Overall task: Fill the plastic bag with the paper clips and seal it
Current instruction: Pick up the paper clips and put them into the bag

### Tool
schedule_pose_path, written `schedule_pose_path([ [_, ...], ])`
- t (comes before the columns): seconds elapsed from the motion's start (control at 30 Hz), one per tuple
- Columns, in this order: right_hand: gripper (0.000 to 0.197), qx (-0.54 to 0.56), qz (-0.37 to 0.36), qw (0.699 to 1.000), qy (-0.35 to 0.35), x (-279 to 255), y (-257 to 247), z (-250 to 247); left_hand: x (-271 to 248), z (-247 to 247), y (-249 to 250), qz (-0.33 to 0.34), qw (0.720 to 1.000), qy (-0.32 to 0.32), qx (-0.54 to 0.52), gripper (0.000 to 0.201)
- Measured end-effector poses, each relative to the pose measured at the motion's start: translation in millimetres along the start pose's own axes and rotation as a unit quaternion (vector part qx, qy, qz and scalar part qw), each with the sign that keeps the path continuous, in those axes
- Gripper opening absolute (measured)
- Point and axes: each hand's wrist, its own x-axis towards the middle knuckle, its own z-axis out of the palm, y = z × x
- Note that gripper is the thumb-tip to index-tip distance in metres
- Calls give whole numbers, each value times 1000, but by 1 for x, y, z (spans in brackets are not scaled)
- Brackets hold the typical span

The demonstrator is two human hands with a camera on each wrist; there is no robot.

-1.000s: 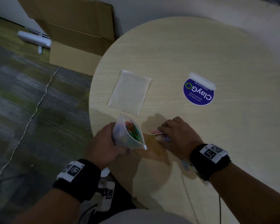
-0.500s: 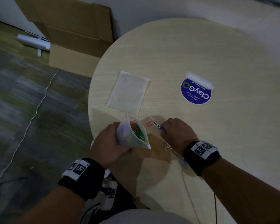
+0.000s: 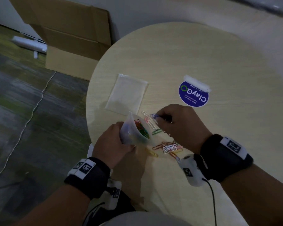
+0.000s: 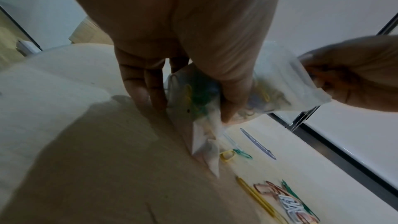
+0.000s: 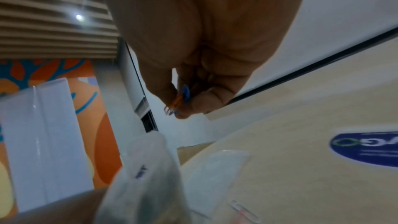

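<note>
My left hand (image 3: 112, 143) grips a small clear plastic bag (image 3: 135, 132) at the table's near-left edge, its mouth open upward with coloured paper clips inside. In the left wrist view the bag (image 4: 217, 101) hangs from the thumb and fingers of the left hand (image 4: 193, 91). My right hand (image 3: 178, 123) is lifted just right of the bag's mouth and pinches several paper clips (image 3: 151, 119), blue, white and pink ones dangling. The right wrist view shows blue and orange clips (image 5: 180, 100) between the fingertips. A loose pile of clips (image 3: 167, 148) lies on the table below the right wrist.
A second, flat clear bag (image 3: 127, 94) lies on the round wooden table (image 3: 203, 62) behind the hands. A blue round sticker (image 3: 194, 95) sits to the right. Cardboard boxes (image 3: 69, 35) and a cable (image 3: 31, 115) are on the floor at left.
My right hand has risen off the table with a bunch of clips and moved toward the bag's mouth, uncovering the pile beneath it. The left hand keeps holding the bag.
</note>
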Motion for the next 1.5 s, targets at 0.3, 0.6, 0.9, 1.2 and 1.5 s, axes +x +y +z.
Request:
schedule_pose_path([
  [0.3,24,64,38,996,48,15,-15,7,-2,-5,-8,-15,1000,1,-27,66],
  [0.6,35,-62,148,984,-76,60,46,87,-11,-18,-28,-27,996,14,-79,70],
  [0.9,17,-115,131,982,-78,37,74,64,-14,-19,-28,-24,995,23,-95,67],
  [1.2,28,-187,3,974,-124,8,69,77,-13,-17,-28,-24,993,27,-110,68],
  [1.5,14,-168,62,975,-133,11,67,78,-13,-15,-25,-35,994,12,-100,72],
])
